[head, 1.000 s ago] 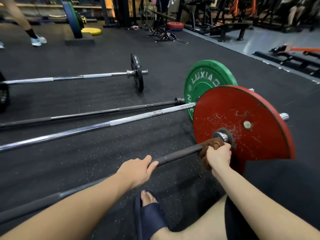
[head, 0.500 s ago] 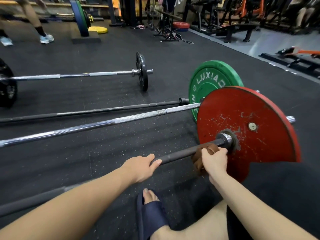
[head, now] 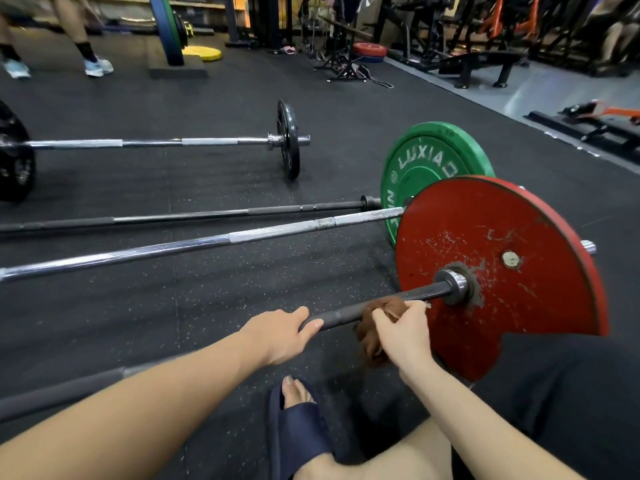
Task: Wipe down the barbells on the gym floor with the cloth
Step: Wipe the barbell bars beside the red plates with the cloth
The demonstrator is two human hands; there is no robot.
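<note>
The right grip (head: pixel 403 336) is pulling back from the collar (head: pixel 456 285), fingers curled tight over the brown cloth (head: pixel 372 342) wrapped round the nearest barbell (head: pixel 341 315). A second ago it sat hard against the red plate (head: pixel 519 306). Bare shaft now shows between cloth and collar, so that end looks wiped. The left grip (head: pixel 277 332) stays clamped on the bar just beside, steadying it. A long run of shaft is left, and the other barbells (head: pixel 207 242) wait on the floor (head: pixel 173 306).

I saw the left hand (head: pixel 277 336) gripping the nearest barbell (head: pixel 341 317) on its dark shaft, while the right hand (head: pixel 405 337) held the brown cloth (head: pixel 370 339) wrapped round that shaft, near the red plate (head: pixel 526 317).
</note>
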